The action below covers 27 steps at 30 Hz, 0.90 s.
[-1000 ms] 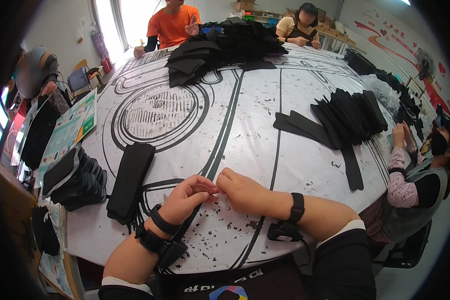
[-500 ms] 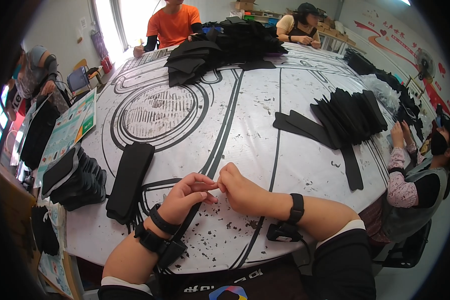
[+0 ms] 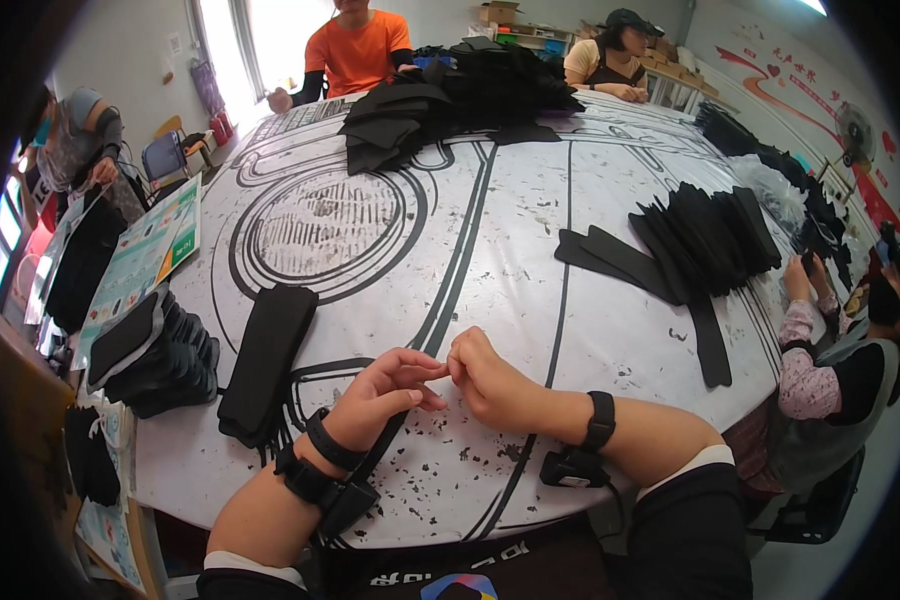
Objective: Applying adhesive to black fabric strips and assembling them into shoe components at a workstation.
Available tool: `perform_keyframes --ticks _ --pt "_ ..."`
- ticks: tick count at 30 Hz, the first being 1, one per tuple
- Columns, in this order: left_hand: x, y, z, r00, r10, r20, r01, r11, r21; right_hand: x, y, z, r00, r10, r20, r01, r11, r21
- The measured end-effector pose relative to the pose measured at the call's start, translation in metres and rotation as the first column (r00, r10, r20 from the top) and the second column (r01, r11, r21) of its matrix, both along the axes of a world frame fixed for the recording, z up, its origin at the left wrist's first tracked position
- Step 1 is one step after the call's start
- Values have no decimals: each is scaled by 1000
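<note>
- Your left hand is half open above the bench, fingers loosely curled and thumb apart.
- Your right hand is narrow, its fingers folded in. Its tips meet or nearly meet those of your left; you cannot tell whether anything small sits between them.
- Nearest your left hand, and apart from it, the black stack lies on the bench to its left.
- Just left of that, you have the grey-edged pile near the bench's edge.
- Up and to the right of your right hand, well apart from it, the black strips lie fanned out, a few splayed loose.
- Across the bench from you, the black heap lies before a person in orange.
- Beyond your fanned strips, near the right edge, is a clear bag.
- You wear a black band on your right wrist.
</note>
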State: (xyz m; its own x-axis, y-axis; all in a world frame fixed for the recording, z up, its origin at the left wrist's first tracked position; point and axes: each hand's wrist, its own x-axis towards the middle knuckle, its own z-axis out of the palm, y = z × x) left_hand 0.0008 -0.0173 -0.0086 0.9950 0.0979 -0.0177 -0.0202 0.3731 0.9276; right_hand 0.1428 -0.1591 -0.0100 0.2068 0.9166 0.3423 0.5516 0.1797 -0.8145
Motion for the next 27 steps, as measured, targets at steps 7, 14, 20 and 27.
perform_keyframes --ticks 7,14,20,27 --pt "1 -2 3 1000 -17 19 17 1000 0 1 0 -3 997 5 -82 -3 1000 22" --pt "0 -2 5 999 -43 10 43 999 10 4 1 -8 989 2 -151 -8 999 -41" --pt "2 -7 7 1000 -27 13 27 1000 -6 3 -1 -7 994 -3 -106 2 1000 -11" --pt "21 -16 15 863 445 -238 -485 861 -150 -51 -10 37 670 226 708 -437 890 129"
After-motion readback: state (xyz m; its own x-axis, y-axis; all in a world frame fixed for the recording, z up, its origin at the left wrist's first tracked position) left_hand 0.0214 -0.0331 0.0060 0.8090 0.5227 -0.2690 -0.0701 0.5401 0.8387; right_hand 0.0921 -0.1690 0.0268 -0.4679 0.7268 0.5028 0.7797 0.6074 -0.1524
